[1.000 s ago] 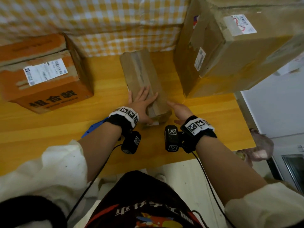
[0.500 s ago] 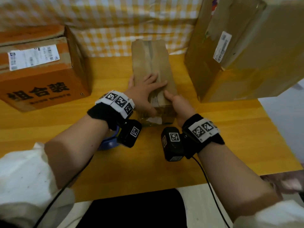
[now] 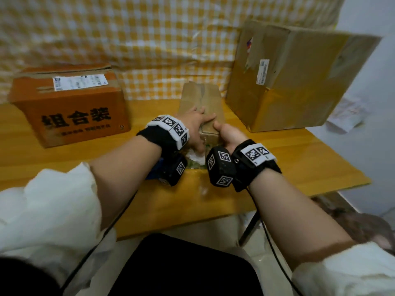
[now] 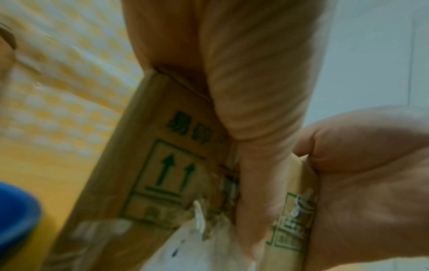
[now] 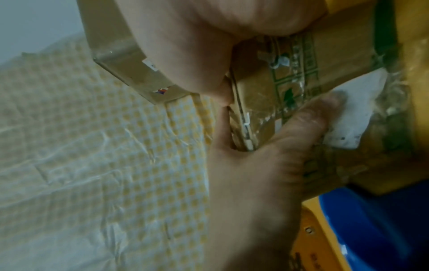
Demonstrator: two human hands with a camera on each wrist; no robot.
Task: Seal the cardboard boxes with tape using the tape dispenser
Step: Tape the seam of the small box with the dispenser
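Cardboard box (image 3: 202, 101) between both hands

table (image 3: 299, 159): wood | on it: orange box (image 3: 70, 107) L, narrow box (image 3: 205, 99) ctr, big box (image 3: 288, 82) R

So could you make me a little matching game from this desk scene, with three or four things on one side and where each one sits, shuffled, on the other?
Things:
1. orange box
2. big brown box
3. small narrow box
4. blue object

Places:
A. between the two hands, at the table's middle
B. at the table's right end, against the checked cloth
C. on the table under the left wrist, mostly hidden
D. at the table's left end, white label on top

Pairs: 1-D, 2-B, 3-A, 4-C
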